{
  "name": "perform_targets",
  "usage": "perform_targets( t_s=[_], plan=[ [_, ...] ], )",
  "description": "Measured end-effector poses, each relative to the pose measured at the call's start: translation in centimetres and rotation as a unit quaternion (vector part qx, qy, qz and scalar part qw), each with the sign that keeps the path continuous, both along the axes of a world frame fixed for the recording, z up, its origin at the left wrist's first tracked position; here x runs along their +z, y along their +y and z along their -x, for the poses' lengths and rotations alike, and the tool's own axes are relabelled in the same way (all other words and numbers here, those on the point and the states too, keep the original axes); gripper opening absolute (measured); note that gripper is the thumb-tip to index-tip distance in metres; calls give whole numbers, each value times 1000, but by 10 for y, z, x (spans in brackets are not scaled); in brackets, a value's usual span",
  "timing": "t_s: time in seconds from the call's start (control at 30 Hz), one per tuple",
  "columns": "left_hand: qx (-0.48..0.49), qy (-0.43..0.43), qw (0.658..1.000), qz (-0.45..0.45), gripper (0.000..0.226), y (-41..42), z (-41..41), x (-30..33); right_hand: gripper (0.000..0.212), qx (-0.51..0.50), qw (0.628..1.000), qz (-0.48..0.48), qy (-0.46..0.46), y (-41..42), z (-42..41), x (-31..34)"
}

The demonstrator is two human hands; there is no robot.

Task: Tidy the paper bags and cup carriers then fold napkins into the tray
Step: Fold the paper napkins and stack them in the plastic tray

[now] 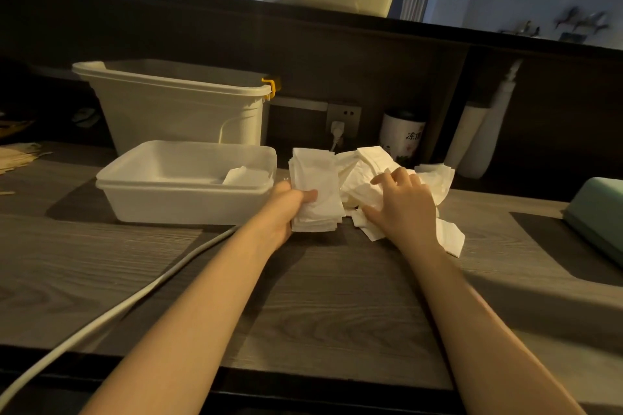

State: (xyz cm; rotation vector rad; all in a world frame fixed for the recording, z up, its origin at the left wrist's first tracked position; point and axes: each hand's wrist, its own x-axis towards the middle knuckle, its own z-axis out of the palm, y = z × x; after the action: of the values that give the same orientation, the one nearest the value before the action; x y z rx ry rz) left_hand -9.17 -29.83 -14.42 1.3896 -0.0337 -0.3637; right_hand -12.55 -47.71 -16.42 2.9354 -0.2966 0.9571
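My left hand [289,204] grips a stack [315,190] of folded napkins, thumb on top, fingers underneath, its lower end near the counter [303,307]. My right hand [403,204] lies spread flat on the loose napkin pile [387,175] just right of the stack, clamping nothing. The tray [188,182] sits just left of my left hand with one napkin [242,175] inside. A tall bin [178,104] stands behind the tray.

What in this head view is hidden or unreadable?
- White plastic tray: its near wall hides most of the inside; one folded napkin shows.
- Left hand: fingers hidden behind the folded napkin stack.
- White printed cup: print too small.
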Motion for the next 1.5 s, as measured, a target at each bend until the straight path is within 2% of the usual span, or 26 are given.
perform_targets(
  t_s=[0.13, 0.27, 0.37, 0.43, 0.53, 0.63, 0.73, 0.83, 0.9, 1.0, 1.1, 1.2, 1.4, 1.43, 1.5],
  plan=[
    [-4, -2, 1000, -2, 39, 1, -1, -2, 43, -12, 1000, 18, -6, 4, -5, -5],
    [-2, -14, 1000, -8, 38, 0, -2, -3, 29, -7, 998, 0, -56, 6, -9, -6],
    [-1, -11, 1000, -4, 38, 0, -2, -4, 20, 6, 995, -43, -87, 4, -9, -5],
    [-1, -7, 1000, 0, 40, -1, -1, -3, 18, 27, 985, -118, -124, 3, -5, 0],
    [1, -8, 1000, 0, 42, -2, -2, -5, 17, 78, 929, -310, -185, 6, 4, 15],
    [9, -4, 1000, -6, 44, -5, -1, -6, 20, 136, 855, -465, -185, 13, 12, 30],
    [4, 9, 1000, 4, 44, -6, 0, -7, 24, 167, 763, -614, -110, 22, 15, 36],
    [-16, 15, 1000, 22, 44, -10, 1, -10, 30, 191, 723, -662, -41, 30, 16, 36],
    [-28, 3, 999, 20, 45, -13, 3, -8, 33, 190, 728, -658, -17, 33, 16, 33],
    [-43, 6, 999, 6, 41, -14, 5, -4, 21, 176, 751, -636, 5, 37, 13, 29],
    [-87, 9, 995, 53, 30, -13, 8, -3, 19, 167, 767, -620, 9, 42, 12, 25],
    [-101, -1, 992, 71, 42, -10, 8, -5, 21, 154, 773, -616, 11, 43, 10, 21],
    [-111, -57, 991, -47, 46, -12, 11, -8, 15, 145, 782, -606, 10, 40, 7, 15],
    [-107, -62, 991, -59, 45, -12, 11, -9, 17, 150, 792, -591, 1, 40, 7, 15],
    [-104, -66, 990, -73, 43, -10, 11, -8, 36, 158, 842, -514, -39, 38, 7, 13]
  ],
)
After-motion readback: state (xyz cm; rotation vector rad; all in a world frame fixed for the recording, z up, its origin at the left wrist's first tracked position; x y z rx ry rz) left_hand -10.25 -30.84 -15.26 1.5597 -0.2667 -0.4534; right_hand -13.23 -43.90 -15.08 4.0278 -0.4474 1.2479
